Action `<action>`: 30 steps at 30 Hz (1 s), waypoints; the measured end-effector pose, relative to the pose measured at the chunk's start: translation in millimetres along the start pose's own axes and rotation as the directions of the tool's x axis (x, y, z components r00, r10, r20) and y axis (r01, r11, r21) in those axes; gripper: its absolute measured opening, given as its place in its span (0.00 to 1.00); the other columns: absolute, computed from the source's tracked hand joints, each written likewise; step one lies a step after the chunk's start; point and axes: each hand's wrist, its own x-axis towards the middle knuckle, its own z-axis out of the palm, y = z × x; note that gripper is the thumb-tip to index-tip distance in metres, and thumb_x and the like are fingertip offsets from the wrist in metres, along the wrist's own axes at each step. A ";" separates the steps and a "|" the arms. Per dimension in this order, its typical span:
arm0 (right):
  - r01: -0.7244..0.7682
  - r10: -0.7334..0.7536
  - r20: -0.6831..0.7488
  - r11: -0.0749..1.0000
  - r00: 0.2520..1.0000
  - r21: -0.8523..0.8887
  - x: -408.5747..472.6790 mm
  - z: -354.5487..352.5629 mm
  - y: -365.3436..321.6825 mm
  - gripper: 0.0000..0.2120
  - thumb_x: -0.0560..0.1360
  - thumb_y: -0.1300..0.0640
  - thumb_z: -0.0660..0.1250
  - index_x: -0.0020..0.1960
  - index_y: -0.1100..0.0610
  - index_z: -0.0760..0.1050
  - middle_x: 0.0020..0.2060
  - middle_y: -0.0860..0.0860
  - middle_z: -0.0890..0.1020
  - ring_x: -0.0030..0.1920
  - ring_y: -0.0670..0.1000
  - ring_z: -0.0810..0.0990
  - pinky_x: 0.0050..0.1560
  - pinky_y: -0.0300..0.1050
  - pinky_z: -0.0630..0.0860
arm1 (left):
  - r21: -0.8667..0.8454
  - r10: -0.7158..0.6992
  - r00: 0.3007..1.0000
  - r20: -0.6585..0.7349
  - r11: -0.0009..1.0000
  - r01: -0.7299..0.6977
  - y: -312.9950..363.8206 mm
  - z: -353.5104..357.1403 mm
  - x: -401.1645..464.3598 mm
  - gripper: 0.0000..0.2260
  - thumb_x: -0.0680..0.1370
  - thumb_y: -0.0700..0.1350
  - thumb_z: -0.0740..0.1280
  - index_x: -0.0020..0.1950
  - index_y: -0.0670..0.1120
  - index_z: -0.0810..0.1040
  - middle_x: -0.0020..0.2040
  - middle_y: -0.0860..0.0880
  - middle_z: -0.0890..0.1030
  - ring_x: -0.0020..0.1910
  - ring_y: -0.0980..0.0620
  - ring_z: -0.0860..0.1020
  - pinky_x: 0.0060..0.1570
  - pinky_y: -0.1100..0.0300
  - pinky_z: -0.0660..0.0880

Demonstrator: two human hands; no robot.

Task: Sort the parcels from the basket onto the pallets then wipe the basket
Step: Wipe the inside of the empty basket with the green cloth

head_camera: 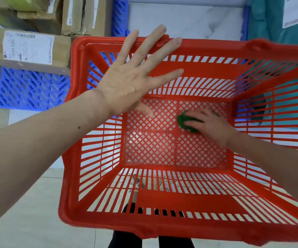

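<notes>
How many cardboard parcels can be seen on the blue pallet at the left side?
3, all at top left: one with a white label nearest the basket, one at the corner behind it, one upright beside that. Others may lie outside the frame.

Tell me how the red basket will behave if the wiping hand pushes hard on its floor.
The red basket is all open lattice, so probably light and apt to slide. Its thin mesh floor may flex under the right hand scrubbing with the green pad.

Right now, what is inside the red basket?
Only the right hand, pressing a green scrubbing pad on the mesh floor of the basket; no parcels. Most of the pad is hidden.
</notes>
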 end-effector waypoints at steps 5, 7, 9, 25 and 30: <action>0.280 -0.290 0.111 0.955 0.951 0.097 -22.3 18.7 -59.4 0.32 0.67 0.65 0.76 0.68 0.48 0.75 0.71 0.48 0.73 0.68 0.58 0.72 0.62 0.57 0.78 | 0.005 -0.057 0.998 0.012 0.998 0.057 5.6 -0.2 2.2 0.54 0.62 0.71 0.69 0.80 0.57 0.47 0.81 0.42 0.44 0.78 0.33 0.44 0.70 0.33 0.38; 0.492 -0.502 0.212 0.865 0.838 0.101 -34.3 14.2 -58.2 0.30 0.66 0.63 0.78 0.66 0.48 0.77 0.69 0.47 0.75 0.66 0.55 0.75 0.63 0.51 0.77 | 0.011 -0.067 0.998 0.020 0.998 0.067 8.3 -1.4 2.0 0.54 0.62 0.71 0.69 0.80 0.57 0.47 0.81 0.42 0.44 0.78 0.33 0.44 0.70 0.32 0.39; 0.355 -0.359 0.172 0.933 0.917 0.054 -25.3 3.9 -42.3 0.31 0.66 0.63 0.78 0.66 0.48 0.76 0.69 0.48 0.75 0.65 0.55 0.75 0.61 0.48 0.77 | 0.010 -0.088 0.996 0.019 0.996 0.088 13.0 -1.7 2.2 0.54 0.62 0.71 0.69 0.80 0.57 0.48 0.81 0.41 0.44 0.78 0.32 0.44 0.70 0.31 0.39; -0.485 0.487 -0.001 0.871 0.874 0.076 -27.9 -15.0 -32.1 0.27 0.76 0.63 0.69 0.74 0.58 0.68 0.72 0.59 0.68 0.69 0.62 0.66 0.60 0.58 0.78 | -0.077 -0.130 0.990 0.053 0.988 0.134 52.2 37.8 1.6 0.54 0.62 0.71 0.68 0.80 0.55 0.46 0.80 0.44 0.36 0.76 0.38 0.31 0.69 0.41 0.26; -0.278 0.278 0.026 0.961 0.960 -0.003 -7.5 2.8 -34.9 0.29 0.81 0.51 0.61 0.80 0.50 0.57 0.80 0.51 0.57 0.78 0.61 0.54 0.76 0.63 0.56 | -0.136 0.015 0.962 0.272 0.990 0.023 82.8 82.6 2.0 0.51 0.68 0.75 0.55 0.78 0.53 0.31 0.76 0.43 0.26 0.76 0.41 0.30 0.74 0.43 0.32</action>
